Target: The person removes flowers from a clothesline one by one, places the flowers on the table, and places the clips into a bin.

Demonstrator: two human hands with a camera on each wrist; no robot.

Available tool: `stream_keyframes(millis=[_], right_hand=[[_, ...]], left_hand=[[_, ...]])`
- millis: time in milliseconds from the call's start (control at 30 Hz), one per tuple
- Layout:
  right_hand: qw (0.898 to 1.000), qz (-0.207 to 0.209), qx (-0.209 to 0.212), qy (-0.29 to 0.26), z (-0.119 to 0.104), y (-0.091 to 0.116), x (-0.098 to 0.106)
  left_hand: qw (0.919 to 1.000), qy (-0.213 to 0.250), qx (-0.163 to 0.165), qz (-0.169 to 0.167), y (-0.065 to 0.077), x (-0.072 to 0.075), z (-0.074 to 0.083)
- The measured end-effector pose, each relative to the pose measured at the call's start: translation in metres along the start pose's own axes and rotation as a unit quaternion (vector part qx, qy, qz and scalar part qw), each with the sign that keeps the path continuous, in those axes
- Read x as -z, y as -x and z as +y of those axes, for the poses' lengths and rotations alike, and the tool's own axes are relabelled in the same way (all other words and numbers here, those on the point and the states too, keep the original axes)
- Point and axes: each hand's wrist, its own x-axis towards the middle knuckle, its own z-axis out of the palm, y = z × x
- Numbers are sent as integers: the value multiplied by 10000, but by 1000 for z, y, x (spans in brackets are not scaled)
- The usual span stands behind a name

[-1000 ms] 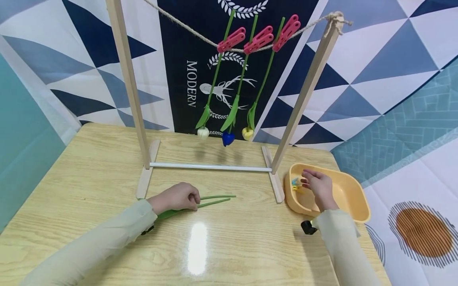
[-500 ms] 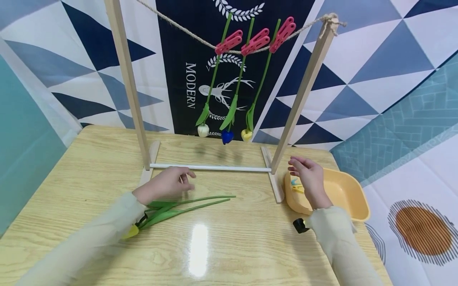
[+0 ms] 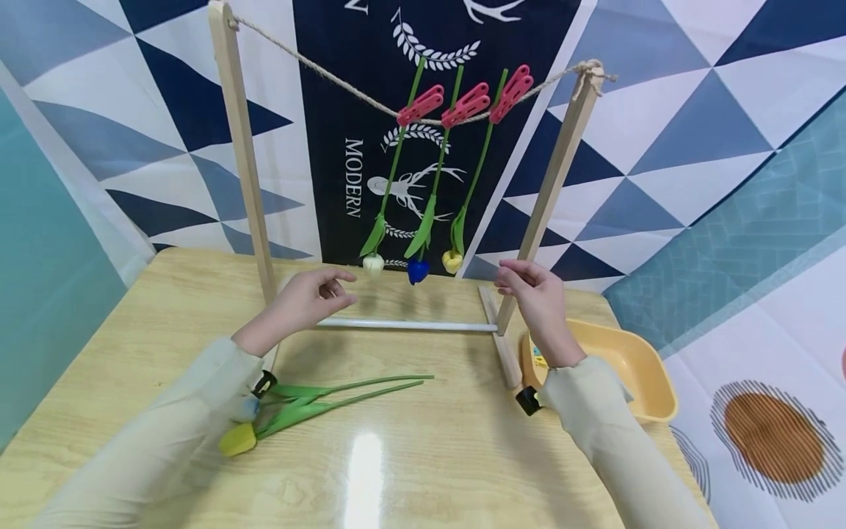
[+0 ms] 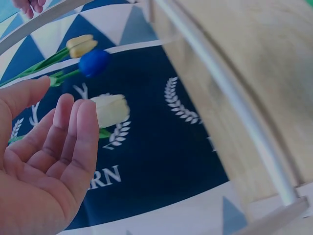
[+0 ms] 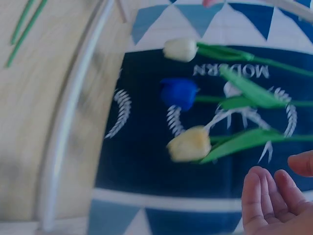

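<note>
I see both hands raised above the wooden table (image 3: pixel 132 323), in front of the wooden drying frame (image 3: pixel 241 147). The left hand (image 3: pixel 300 301) is empty, fingers relaxed and loosely spread, near the white flower head (image 3: pixel 373 263); in the left wrist view its fingertips (image 4: pixel 80 122) lie just beside that flower (image 4: pixel 111 110), though I cannot tell whether they touch. The right hand (image 3: pixel 535 297) is likewise empty with fingers relaxed, held close to the frame's right post (image 3: pixel 558 169), to the right of the yellow flower head (image 3: pixel 452 260).

Three artificial flowers hang head down from a rope (image 3: pixel 330 77), each stem held by a pink clothespin (image 3: pixel 420 105); the blue flower head (image 3: pixel 418 270) hangs between the white and the yellow.

On the near left of the table lie further flowers, green stems (image 3: pixel 350 388) pointing right, one with a yellow head (image 3: pixel 238 439) beside my left sleeve. A yellow tray (image 3: pixel 634 367) sits at the right edge.
</note>
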Motion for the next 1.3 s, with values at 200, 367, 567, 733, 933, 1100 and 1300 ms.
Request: stream_keyframes(millis=[200,367,567,733,933,1100,1300], right_hand=[[9989,-253,327,203,-28,-2,-12],[9968,-456,652,56,-55,-7,-24],[9925,-439,1121,-207,-91,-14,-41],[9887,-272,1366,-556,-114,-21,-52],[9842,-244,1530,-856,-134,-23,-63],[9816,-236,1574,-1054,-145,-23,-71],[9762,-112,1740,-1291,-156,-27,-76]], left_hand=[[9990,101,81,425,-12,14,19],[9971,310,129,676,-26,28,34],[9913,611,-42,1162,-44,39,54],[9831,945,-138,1565,-53,39,66],[9777,1111,-295,1760,-63,38,74],[9750,1096,-420,1889,-71,38,80],[9734,1252,-404,1874,-81,35,90]])
